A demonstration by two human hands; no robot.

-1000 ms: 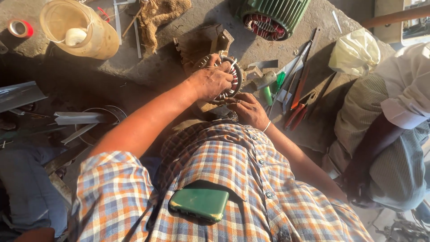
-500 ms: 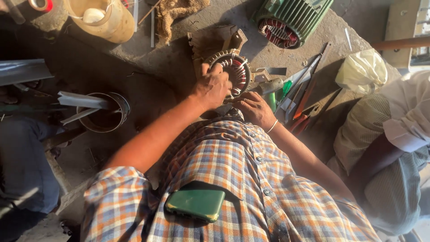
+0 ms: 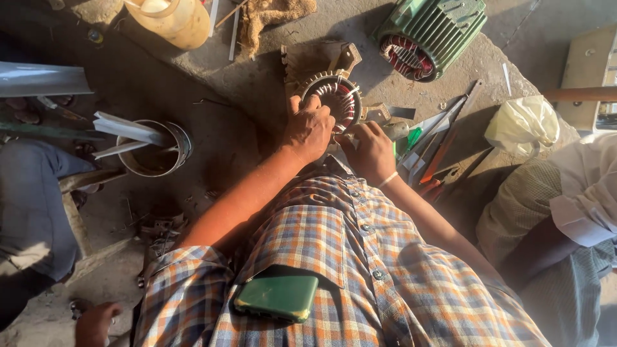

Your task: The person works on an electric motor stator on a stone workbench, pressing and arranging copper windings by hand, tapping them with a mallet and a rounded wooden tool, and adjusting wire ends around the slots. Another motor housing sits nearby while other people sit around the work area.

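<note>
1. The left hand (image 3: 308, 128) is closed over the left rim of the round stator core (image 3: 334, 103), at upper centre of the frame.
2. The right hand (image 3: 371, 151) is curled, touching the core's lower right edge; what is pinched cannot be told.
3. Hand tools (image 3: 437, 148) are laid just right; a green motor housing (image 3: 430, 35) is seen at upper right.

Motor-repair workshop — stators (image 3: 429, 38), scattered tools (image 3: 443, 144)

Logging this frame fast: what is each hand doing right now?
Left hand: closed over the rim of the round motor stator.
Right hand: closed on a tool handle.
</note>
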